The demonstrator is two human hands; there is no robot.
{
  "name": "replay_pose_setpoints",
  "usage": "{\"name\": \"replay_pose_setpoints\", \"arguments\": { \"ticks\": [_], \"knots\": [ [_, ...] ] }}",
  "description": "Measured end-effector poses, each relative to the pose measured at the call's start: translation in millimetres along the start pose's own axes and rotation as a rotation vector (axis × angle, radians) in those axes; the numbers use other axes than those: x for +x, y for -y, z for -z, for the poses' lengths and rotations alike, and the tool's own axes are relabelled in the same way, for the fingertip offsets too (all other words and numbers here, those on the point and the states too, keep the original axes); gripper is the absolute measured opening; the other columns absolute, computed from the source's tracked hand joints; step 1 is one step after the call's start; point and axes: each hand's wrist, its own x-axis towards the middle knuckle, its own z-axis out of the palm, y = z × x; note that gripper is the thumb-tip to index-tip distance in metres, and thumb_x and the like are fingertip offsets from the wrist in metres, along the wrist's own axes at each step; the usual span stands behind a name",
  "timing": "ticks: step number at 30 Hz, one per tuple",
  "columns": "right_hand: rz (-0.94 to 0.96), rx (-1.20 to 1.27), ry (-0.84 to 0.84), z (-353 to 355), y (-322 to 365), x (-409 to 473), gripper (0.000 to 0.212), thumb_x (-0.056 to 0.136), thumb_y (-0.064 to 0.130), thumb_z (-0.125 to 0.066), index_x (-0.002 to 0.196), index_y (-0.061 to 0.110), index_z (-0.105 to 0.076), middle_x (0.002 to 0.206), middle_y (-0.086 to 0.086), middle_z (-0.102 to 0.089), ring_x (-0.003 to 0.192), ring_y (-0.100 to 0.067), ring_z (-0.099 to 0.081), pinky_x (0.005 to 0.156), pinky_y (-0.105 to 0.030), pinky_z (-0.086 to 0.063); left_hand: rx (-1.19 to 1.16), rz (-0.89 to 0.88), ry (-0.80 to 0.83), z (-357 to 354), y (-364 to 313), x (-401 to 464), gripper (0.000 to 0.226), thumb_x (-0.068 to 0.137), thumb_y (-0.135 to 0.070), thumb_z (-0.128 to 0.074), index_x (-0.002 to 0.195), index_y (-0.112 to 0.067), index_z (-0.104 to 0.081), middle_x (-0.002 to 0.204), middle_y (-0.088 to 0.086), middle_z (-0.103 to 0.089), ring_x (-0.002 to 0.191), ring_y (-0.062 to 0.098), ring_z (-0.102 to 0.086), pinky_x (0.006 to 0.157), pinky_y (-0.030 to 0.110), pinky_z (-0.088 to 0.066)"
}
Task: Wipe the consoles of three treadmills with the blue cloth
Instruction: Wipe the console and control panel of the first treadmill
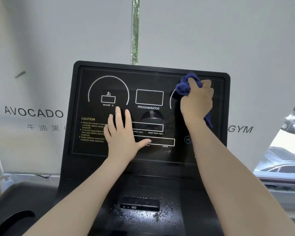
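A black treadmill console (pixel 92 79) fills the middle of the view, with white dials and display outlines and a yellow CAUTION text at its lower left. My right hand (pixel 197 99) grips a bunched blue cloth (pixel 184 87) and holds it against the console's upper right corner, over the right dial. A tail of the cloth hangs below my wrist. My left hand (pixel 122 133) lies flat on the console's lower middle, fingers spread and straight.
Below the console a black tray (pixel 143 217) is speckled with droplets, with a small port block in it. A cup hollow (pixel 14 220) sits at the lower left. A white wall with lettering stands behind; parked cars show through a window at the right.
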Motion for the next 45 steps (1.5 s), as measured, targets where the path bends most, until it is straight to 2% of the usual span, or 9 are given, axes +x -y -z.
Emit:
{"name": "replay_pose_setpoints", "arguments": {
  "ticks": [6, 11, 16, 21, 28, 32, 36, 41, 45],
  "knots": [
    [0.479, 0.049, 0.052, -23.9, 28.8, -78.1, 0.038, 0.057, 0.008, -0.055, 0.093, 0.016, -0.066, 0.095, -0.015, -0.057, 0.074, -0.035, -0.052, 0.053, -0.034, -0.041, 0.059, -0.027, -0.028, -13.3, -5.1, -1.2, 0.118, 0.059, -0.070, -0.067, 0.148, -0.011, -0.018, 0.155, 0.017, -0.011, 0.141, 0.036, -0.015, 0.108, 0.051, -0.023],
    [0.697, 0.029, 0.199, -16.6, 15.9, -79.7, 0.044, 0.057, 0.005, -0.063, 0.099, 0.017, -0.068, 0.095, -0.014, -0.059, 0.073, -0.033, -0.054, 0.050, -0.030, -0.042, 0.059, -0.033, -0.074, -18.2, 0.3, -0.2, 0.116, 0.052, -0.073, -0.065, 0.144, -0.010, -0.031, 0.151, 0.019, -0.027, 0.135, 0.038, -0.031, 0.101, 0.055, -0.031],
    [0.218, 0.014, 0.080, 8.4, -41.1, -32.3, 0.050, 0.075, 0.003, -0.053, 0.120, 0.024, -0.058, 0.117, -0.010, -0.046, 0.098, -0.033, -0.048, 0.059, -0.031, -0.038, 0.055, -0.038, -0.038, -15.1, 1.7, 0.6, 0.120, 0.053, -0.081, -0.054, 0.148, -0.015, -0.022, 0.155, 0.015, -0.017, 0.139, 0.036, -0.022, 0.106, 0.057, -0.021],
    [-0.051, 0.031, 0.012, 12.8, -52.3, -17.1, 0.048, 0.082, 0.003, -0.050, 0.126, 0.023, -0.052, 0.121, -0.012, -0.040, 0.102, -0.032, -0.046, 0.066, -0.032, -0.040, 0.091, -0.064, -0.087, -17.6, 3.4, 0.1, 0.116, 0.049, -0.082, -0.047, 0.138, -0.008, -0.038, 0.144, 0.022, -0.038, 0.124, 0.042, -0.043, 0.093, 0.058, -0.039],
    [0.394, 0.068, 0.162, -11.7, 13.7, -98.0, 0.039, 0.062, 0.004, -0.064, 0.099, 0.016, -0.063, 0.099, -0.013, -0.052, 0.084, -0.033, -0.051, 0.052, -0.029, -0.039, 0.055, -0.080, -0.089, -20.6, 4.0, 2.0, 0.117, 0.050, -0.070, -0.070, 0.142, -0.006, -0.034, 0.147, 0.024, -0.030, 0.130, 0.043, -0.036, 0.098, 0.056, -0.033],
    [0.551, 0.051, 0.324, -4.8, 9.0, -95.0, 0.043, 0.065, 0.004, -0.064, 0.106, 0.016, -0.065, 0.102, -0.013, -0.054, 0.086, -0.033, -0.051, 0.055, -0.030, -0.040, 0.052, -0.081, -0.088, -17.9, 3.7, 2.2, 0.118, 0.055, -0.068, -0.070, 0.145, -0.008, -0.026, 0.152, 0.022, -0.021, 0.135, 0.041, -0.026, 0.103, 0.054, -0.026],
    [0.373, 0.009, 0.130, 7.4, -23.2, -46.5, 0.042, 0.062, 0.008, -0.052, 0.100, 0.019, -0.068, 0.098, -0.015, -0.056, 0.078, -0.038, -0.051, 0.058, -0.033, -0.038, 0.056, -0.065, -0.039, -15.1, 0.1, 1.7, 0.122, 0.056, -0.074, -0.065, 0.148, -0.012, -0.016, 0.155, 0.018, -0.009, 0.139, 0.038, -0.016, 0.107, 0.054, -0.019],
    [-0.053, -0.037, -0.038, 18.0, -53.2, 6.0, 0.052, 0.078, -0.001, -0.047, 0.123, 0.024, -0.056, 0.126, -0.010, -0.045, 0.103, -0.036, -0.041, 0.081, -0.039, -0.036, 0.101, -0.058, -0.070, -17.9, -1.5, 2.3, 0.121, 0.044, -0.078, -0.060, 0.137, -0.003, -0.040, 0.143, 0.027, -0.037, 0.124, 0.046, -0.042, 0.093, 0.058, -0.038],
    [-0.067, -0.042, -0.041, 9.7, -25.6, 12.4, 0.053, 0.082, 0.001, -0.046, 0.131, 0.022, -0.048, 0.130, -0.012, -0.040, 0.106, -0.035, -0.041, 0.080, -0.039, -0.038, 0.119, -0.072, -0.081, -15.6, -4.5, 4.7, 0.123, 0.037, -0.076, -0.066, 0.131, 0.001, -0.047, 0.135, 0.031, -0.044, 0.115, 0.050, -0.049, 0.088, 0.059, -0.042]
  ]
}}
